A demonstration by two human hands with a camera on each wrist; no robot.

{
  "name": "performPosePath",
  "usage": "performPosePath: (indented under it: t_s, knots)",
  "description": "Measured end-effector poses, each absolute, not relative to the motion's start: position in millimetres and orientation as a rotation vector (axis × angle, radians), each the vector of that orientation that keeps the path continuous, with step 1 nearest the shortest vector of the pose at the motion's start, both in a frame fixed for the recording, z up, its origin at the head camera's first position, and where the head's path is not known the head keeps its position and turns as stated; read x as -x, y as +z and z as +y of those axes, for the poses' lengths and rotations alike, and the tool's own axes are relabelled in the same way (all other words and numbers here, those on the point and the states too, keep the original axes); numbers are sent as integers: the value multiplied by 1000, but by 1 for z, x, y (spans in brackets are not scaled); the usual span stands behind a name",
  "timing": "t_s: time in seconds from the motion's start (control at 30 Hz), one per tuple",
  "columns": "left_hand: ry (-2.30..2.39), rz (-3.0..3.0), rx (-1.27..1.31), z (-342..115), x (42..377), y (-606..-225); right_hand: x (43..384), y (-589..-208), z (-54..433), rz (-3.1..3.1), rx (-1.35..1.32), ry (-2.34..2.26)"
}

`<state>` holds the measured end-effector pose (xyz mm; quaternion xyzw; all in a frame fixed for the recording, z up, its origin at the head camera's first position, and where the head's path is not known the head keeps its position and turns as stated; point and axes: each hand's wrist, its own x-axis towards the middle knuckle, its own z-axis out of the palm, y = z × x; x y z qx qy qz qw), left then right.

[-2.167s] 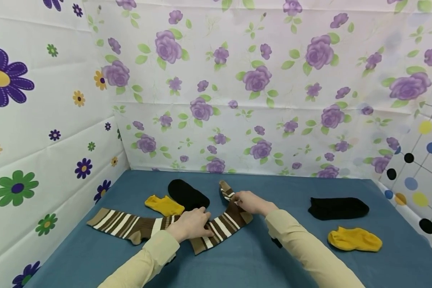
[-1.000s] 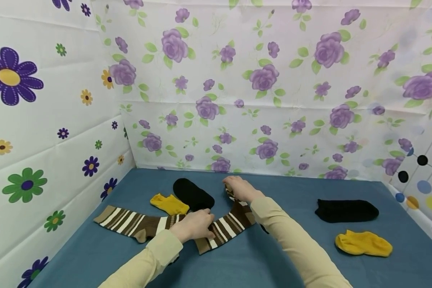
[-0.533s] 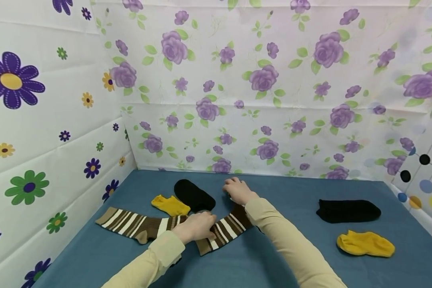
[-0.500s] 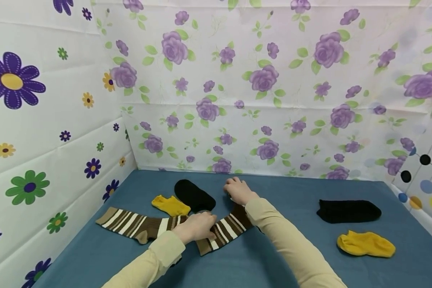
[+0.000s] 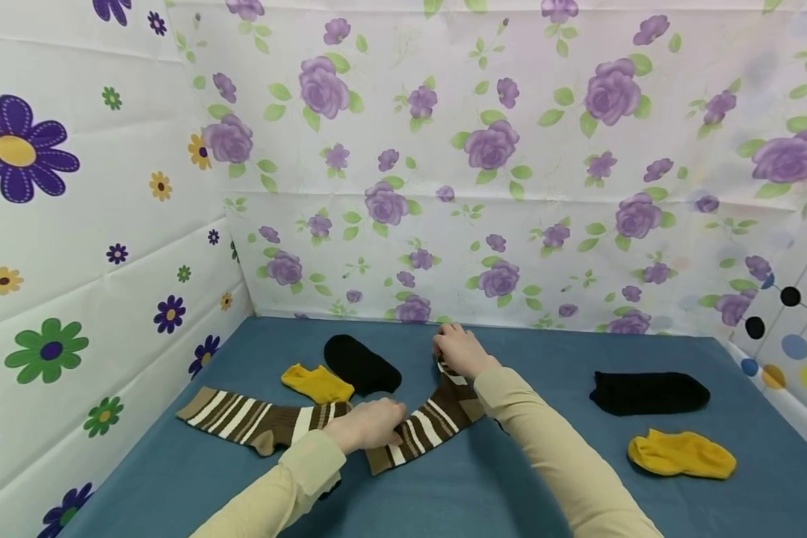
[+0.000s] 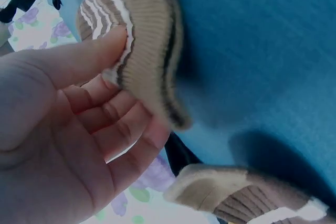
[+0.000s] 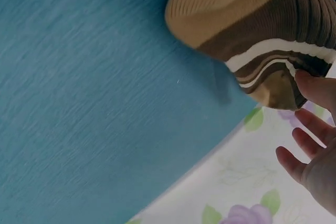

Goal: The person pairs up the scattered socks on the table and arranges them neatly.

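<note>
Left hand (image 5: 370, 424): grip pinching, at its near cuff end, a brown, tan and white striped knitted sock (image 5: 437, 422), mid-tabletop (image 5: 545, 355). Flat yellow ankle sock (image 5: 682, 453): toward right edge. Matching striped sock (image 5: 232, 415): toward left edge. Right hand (image 5: 464, 351): grip pinching the first sock's toe, near far edge.

The head view is bright, with soft shadow on the blue cloth (image 5: 558, 388) beside the right sleeve (image 5: 551, 441). Both wrist views are dimmer and softer; the left one is bluish, blurred shadow edging a striped sock (image 6: 149, 35).
</note>
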<state>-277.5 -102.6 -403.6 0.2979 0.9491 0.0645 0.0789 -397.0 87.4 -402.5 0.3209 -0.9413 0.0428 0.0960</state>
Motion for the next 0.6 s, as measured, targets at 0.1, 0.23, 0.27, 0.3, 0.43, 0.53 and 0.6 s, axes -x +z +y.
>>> performPosePath:
  t_s: [0.1, 0.23, 0.27, 0.3, 0.43, 0.53, 0.6]
  knots:
    - [223, 2841, -897, -104, 278, -401, 395, -398, 93, -2807, -944, 171]
    - [293, 2848, -925, -106, 280, -396, 392, -393, 103, -2800, -918, 196]
    - [313, 2854, -927, -107, 280, -395, 392, -392, 104, -2796, -914, 197]
    - [340, 2854, -924, -109, 280, -394, 393, -392, 106, -2792, -908, 198]
    - [416, 2863, -903, -115, 281, -392, 394, -391, 111, -2788, -904, 201]
    - [461, 2850, -899, -116, 284, -390, 392, -389, 119, -2773, -912, 231]
    - [484, 2841, -914, -115, 286, -388, 392, -388, 127, -2743, -931, 246]
